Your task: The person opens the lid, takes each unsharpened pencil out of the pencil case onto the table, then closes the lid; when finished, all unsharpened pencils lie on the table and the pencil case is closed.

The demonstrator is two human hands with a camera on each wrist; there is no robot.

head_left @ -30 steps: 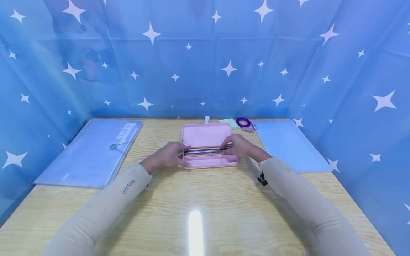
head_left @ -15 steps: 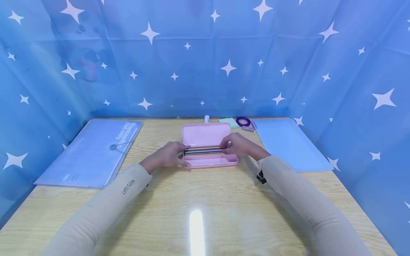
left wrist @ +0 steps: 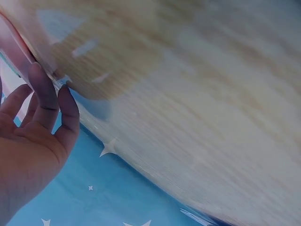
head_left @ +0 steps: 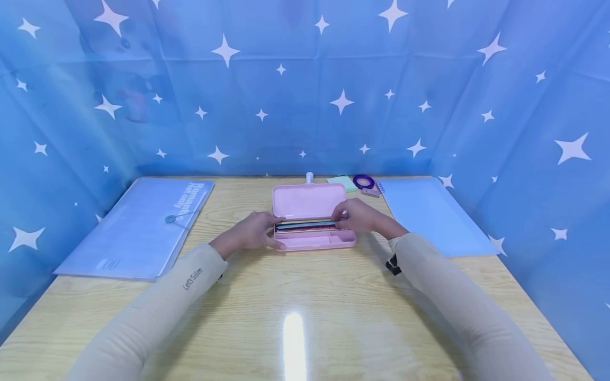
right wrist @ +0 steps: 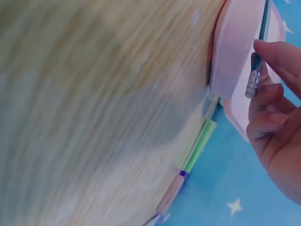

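A pink pencil case (head_left: 314,241) lies open in the middle of the wooden table (head_left: 295,296), its lid (head_left: 307,201) tipped back. Several pencils (head_left: 305,226) lie lengthwise in the tray. My left hand (head_left: 274,233) holds the case's left end, thumb at the front corner and fingers behind. In the left wrist view that hand (left wrist: 47,99) has its fingertips on the pink edge (left wrist: 14,47). My right hand (head_left: 340,219) is at the pencils' right ends. The right wrist view shows it (right wrist: 257,66) pinching a teal pencil (right wrist: 263,23) near its eraser end, beside the case (right wrist: 233,52).
A blue string-tie folder (head_left: 138,225) lies at the left, a blue notebook (head_left: 429,211) at the right. Behind the case sit green sticky notes (head_left: 343,181), a purple tape roll (head_left: 363,181) and a small white object (head_left: 309,176). Blue star-print cloth walls the table on three sides.
The right hand's fingers have shifted slightly at the pencils' right ends, and the pencils now show red and teal sides. The left hand and the case have stayed in place.
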